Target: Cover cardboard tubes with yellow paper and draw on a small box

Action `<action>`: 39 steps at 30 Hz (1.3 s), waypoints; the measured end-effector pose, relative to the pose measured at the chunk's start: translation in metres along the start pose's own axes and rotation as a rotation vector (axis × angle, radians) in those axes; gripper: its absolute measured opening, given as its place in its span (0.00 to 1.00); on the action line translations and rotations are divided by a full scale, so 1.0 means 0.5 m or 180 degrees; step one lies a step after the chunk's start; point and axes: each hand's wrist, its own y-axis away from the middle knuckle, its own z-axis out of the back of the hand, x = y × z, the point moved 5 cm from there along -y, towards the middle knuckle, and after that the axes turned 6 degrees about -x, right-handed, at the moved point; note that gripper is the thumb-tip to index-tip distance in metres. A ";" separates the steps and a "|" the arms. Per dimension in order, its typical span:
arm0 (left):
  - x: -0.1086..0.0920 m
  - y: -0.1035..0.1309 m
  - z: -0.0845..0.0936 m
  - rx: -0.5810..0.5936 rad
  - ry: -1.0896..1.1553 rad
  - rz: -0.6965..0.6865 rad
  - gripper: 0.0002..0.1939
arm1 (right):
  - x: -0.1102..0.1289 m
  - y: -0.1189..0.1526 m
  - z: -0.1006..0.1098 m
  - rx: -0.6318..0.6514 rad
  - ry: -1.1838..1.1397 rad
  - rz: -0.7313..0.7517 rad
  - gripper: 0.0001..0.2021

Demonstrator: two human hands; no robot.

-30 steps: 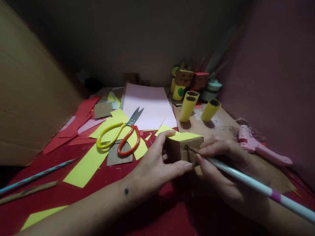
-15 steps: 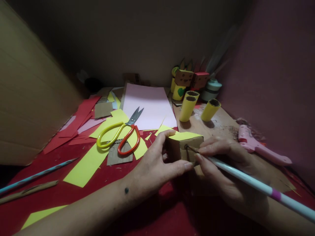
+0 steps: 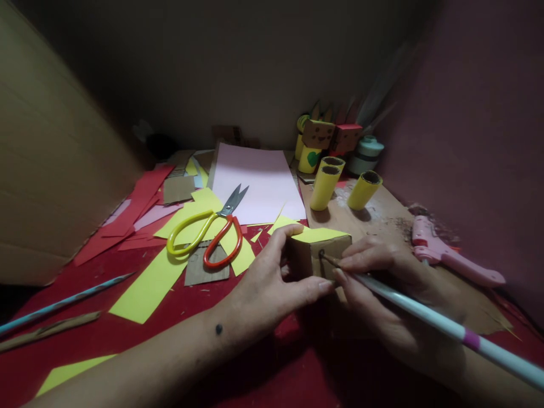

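Observation:
My left hand (image 3: 284, 276) grips a small cardboard box (image 3: 335, 263) by its left side, thumb along the lower front and fingers near the top edge. Yellow paper covers the box's top; the front is bare brown cardboard with a small dark round mark. Between the fingers and thumb of my right hand (image 3: 382, 283) is a pale blue pencil (image 3: 429, 309) with a purple band. Its tip is at the mark on the box front. The fingers behind the box are hidden.
Scissors (image 3: 223, 218) with yellow and red handles lie on yellow paper scraps (image 3: 148, 286), left of the box. Yellow tubes (image 3: 325, 190) and small cardboard figures (image 3: 317, 139) stand behind. A pink glue gun (image 3: 450, 258) lies at right, a pink sheet (image 3: 255, 181) at centre back.
The pencil tip and my right fingers have shifted very slightly at the mark. My left hand and the box hold still.

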 end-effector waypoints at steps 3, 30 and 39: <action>-0.001 0.000 -0.001 -0.0020 0.0015 -0.0018 0.32 | 0.002 -0.003 -0.001 -0.0013 0.0011 0.0040 0.10; -0.002 -0.002 -0.001 0.0018 -0.0010 0.0020 0.31 | 0.001 -0.002 0.004 -0.0131 0.0203 -0.0003 0.09; -0.004 -0.003 0.001 -0.0030 -0.0123 0.0026 0.31 | 0.004 -0.003 0.004 0.0020 0.0057 0.0010 0.09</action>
